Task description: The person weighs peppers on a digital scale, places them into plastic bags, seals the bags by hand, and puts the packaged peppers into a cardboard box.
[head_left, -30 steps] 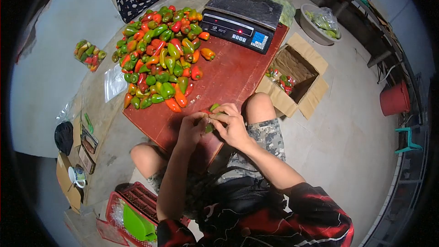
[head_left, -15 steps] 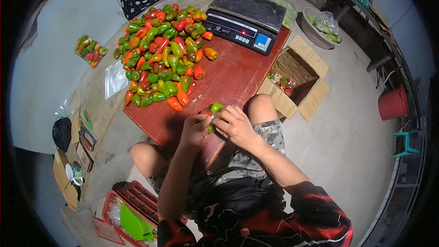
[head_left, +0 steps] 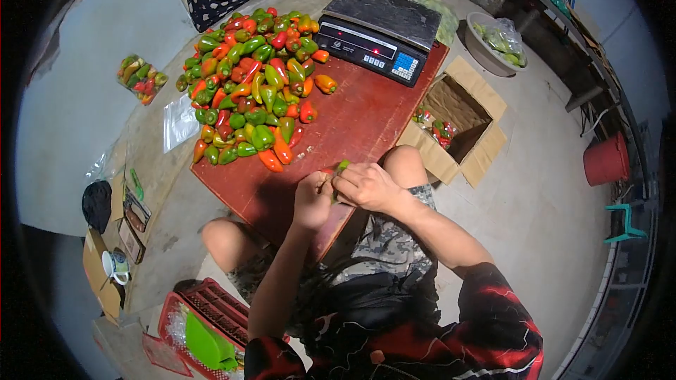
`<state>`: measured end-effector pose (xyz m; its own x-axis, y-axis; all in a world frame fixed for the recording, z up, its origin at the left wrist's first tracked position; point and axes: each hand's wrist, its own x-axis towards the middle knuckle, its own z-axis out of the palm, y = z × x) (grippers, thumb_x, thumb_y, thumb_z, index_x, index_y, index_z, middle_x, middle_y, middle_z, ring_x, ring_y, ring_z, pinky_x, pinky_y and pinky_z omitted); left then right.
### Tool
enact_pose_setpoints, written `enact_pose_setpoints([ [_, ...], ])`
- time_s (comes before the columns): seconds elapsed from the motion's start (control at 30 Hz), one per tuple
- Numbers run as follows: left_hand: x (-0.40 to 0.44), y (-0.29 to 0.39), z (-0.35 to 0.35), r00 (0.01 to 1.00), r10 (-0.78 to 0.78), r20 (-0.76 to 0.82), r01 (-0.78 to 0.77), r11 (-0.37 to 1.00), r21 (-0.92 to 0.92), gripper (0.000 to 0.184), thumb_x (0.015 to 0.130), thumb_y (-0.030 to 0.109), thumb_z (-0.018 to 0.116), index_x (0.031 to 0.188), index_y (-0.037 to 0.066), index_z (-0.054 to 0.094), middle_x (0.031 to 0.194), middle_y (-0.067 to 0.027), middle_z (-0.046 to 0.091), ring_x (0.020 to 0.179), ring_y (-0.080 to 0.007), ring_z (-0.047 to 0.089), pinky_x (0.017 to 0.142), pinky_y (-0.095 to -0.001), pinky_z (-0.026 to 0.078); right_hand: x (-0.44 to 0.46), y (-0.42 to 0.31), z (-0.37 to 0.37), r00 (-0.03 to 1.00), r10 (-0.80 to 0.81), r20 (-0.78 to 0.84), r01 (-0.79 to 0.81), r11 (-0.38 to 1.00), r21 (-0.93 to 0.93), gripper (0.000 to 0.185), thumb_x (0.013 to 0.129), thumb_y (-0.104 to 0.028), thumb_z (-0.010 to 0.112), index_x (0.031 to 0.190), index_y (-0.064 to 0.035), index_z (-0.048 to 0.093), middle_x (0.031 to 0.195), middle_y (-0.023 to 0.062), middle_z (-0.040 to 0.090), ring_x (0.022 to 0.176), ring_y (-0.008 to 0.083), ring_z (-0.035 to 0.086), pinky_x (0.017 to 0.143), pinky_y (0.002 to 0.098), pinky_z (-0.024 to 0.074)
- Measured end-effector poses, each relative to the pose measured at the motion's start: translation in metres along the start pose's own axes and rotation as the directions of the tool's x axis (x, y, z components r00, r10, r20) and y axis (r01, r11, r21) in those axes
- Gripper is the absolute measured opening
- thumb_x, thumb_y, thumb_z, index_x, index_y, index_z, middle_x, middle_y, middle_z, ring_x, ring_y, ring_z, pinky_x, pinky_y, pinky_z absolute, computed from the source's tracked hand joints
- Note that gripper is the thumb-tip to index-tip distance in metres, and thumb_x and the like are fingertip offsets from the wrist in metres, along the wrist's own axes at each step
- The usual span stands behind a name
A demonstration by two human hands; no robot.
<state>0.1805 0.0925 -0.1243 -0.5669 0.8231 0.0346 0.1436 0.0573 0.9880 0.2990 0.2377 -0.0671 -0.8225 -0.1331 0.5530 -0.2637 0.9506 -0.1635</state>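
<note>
Close together at the near edge of the red table [head_left: 359,109], my left hand [head_left: 312,199] and my right hand [head_left: 365,186] are closed around a small bundle of red and green peppers [head_left: 343,165]. The fingers cover most of the bundle; whether it is bagged cannot be made out. A large heap of red, green and orange peppers [head_left: 257,95] lies beyond my hands, to the left. A black digital scale [head_left: 380,24] stands at the far end of the table.
Right of the table, an open cardboard box [head_left: 479,109] holds packed peppers. A grey basin [head_left: 486,56] stands behind it. At the left are a filled pepper bag [head_left: 143,79], clear plastic bags [head_left: 181,123], a cup [head_left: 115,265] and a red basket [head_left: 222,300].
Both hands have shifted slightly right and closed in around the bundle. Less of the peppers shows between the fingers than before.
</note>
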Motion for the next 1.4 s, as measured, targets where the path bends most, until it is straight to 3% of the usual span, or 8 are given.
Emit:
enact_pose_setpoints([
  [0.3, -0.021, 0.059, 0.017, 0.869, 0.48, -0.122, -0.405, 0.831, 0.382, 0.016, 0.092, 0.008, 0.061, 0.108, 0.005, 0.065, 0.102, -0.0106, 0.061, 0.099, -0.0337, 0.057, 0.089, -0.0438, 0.047, 0.004, 0.004, -0.047, 0.996, -0.083, 0.016, 0.082, 0.995, 0.053, 0.027, 0.084, -0.024, 0.07, 0.098, -0.0033, 0.06, 0.065, 0.0036, 0.056, 0.056, 0.0228, 0.062, 0.046, 0.0374, 0.0478],
  [0.63, -0.025, 0.087, 0.014, 0.906, 0.422, 0.038, -0.423, 0.895, 0.144, 0.016, 0.095, 0.013, 0.06, 0.101, 0.0, 0.068, 0.111, -0.0132, 0.063, 0.108, -0.031, 0.058, 0.095, -0.0375, 0.045, 0.025, -0.004, -0.099, 0.984, -0.177, -0.006, 0.176, 0.976, 0.13, 0.023, 0.083, -0.016, 0.073, 0.098, -0.001, 0.063, 0.059, 0.0042, 0.05, 0.049, 0.0223, 0.057, 0.044, 0.0355, 0.0439],
  [0.87, -0.026, 0.069, 0.009, 0.944, 0.115, 0.311, 0.036, 0.896, -0.443, 0.033, 0.096, 0.019, 0.061, 0.118, -0.005, 0.063, 0.119, -0.0107, 0.064, 0.114, -0.0213, 0.059, 0.101, -0.0326, 0.043, 0.024, -0.011, -0.113, 0.977, -0.174, -0.124, 0.199, 0.953, 0.228, 0.015, 0.077, -0.007, 0.076, 0.084, 0.0001, 0.065, 0.058, 0.0048, 0.05, 0.05, 0.0216, 0.056, 0.049, 0.0325, 0.0443],
  [0.97, -0.027, 0.045, 0.032, 0.947, 0.12, 0.297, 0.212, 0.46, -0.862, 0.075, 0.095, 0.047, 0.064, 0.15, 0.004, 0.036, 0.141, -0.0092, 0.052, 0.132, -0.023, 0.049, 0.113, -0.0413, 0.038, 0.022, -0.01, -0.121, 0.953, -0.184, -0.241, 0.221, 0.966, 0.135, 0.015, 0.08, -0.01, 0.074, 0.087, -0.0001, 0.065, 0.061, 0.0042, 0.051, 0.051, 0.0208, 0.055, 0.046, 0.0354, 0.0433],
  [1.13, -0.016, 0.06, 0.055, 0.889, -0.036, 0.456, 0.457, 0.05, -0.888, 0.068, 0.1, 0.041, 0.058, 0.156, 0.015, 0.029, 0.148, -0.0103, 0.046, 0.134, -0.025, 0.048, 0.111, -0.045, 0.041, 0.011, -0.01, -0.112, 0.909, 0.049, -0.414, 0.033, 0.981, 0.189, 0.011, 0.076, 0.002, 0.071, 0.085, 0.0004, 0.065, 0.066, 0.0085, 0.057, 0.056, 0.0234, 0.058, 0.053, 0.032, 0.0463],
  [1.23, 0.001, 0.071, 0.068, 0.912, -0.115, 0.394, 0.405, 0.102, -0.908, 0.071, 0.101, 0.031, 0.06, 0.158, 0.013, 0.021, 0.151, -0.0108, 0.042, 0.135, -0.0243, 0.047, 0.111, -0.0438, 0.041, -0.02, -0.019, -0.086, 0.56, 0.721, -0.408, -0.432, 0.674, 0.599, 0.021, 0.091, -0.008, 0.068, 0.11, -0.002, 0.063, 0.09, 0.0063, 0.067, 0.072, 0.013, 0.061, 0.063, 0.0291, 0.0485],
  [1.3, 0.007, 0.094, 0.072, 0.99, -0.041, 0.133, 0.134, 0.528, -0.839, 0.078, 0.099, 0.016, 0.063, 0.159, 0.009, 0.014, 0.154, -0.0121, 0.037, 0.138, -0.0238, 0.044, 0.112, -0.0418, 0.039, -0.038, -0.02, -0.074, 0.497, 0.822, -0.278, -0.361, 0.487, 0.795, 0.035, 0.092, -0.013, 0.069, 0.123, -0.003, 0.056, 0.101, 0.0061, 0.065, 0.082, 0.0123, 0.061, 0.07, 0.0292, 0.0492],
  [1.4, 0.012, 0.099, 0.081, 0.998, 0.01, 0.059, 0.036, 0.673, -0.739, 0.086, 0.097, 0.006, 0.064, 0.16, 0.007, 0.006, 0.156, -0.014, 0.032, 0.14, -0.0234, 0.04, 0.114, -0.0407, 0.037, -0.061, -0.021, -0.067, 0.479, 0.871, 0.111, -0.226, 0.0, 0.974, 0.075, 0.086, -0.019, 0.076, 0.148, -0.0034, 0.038, 0.129, 0.0091, 0.055, 0.116, 0.0155, 0.055, 0.099, 0.031, 0.0444],
])
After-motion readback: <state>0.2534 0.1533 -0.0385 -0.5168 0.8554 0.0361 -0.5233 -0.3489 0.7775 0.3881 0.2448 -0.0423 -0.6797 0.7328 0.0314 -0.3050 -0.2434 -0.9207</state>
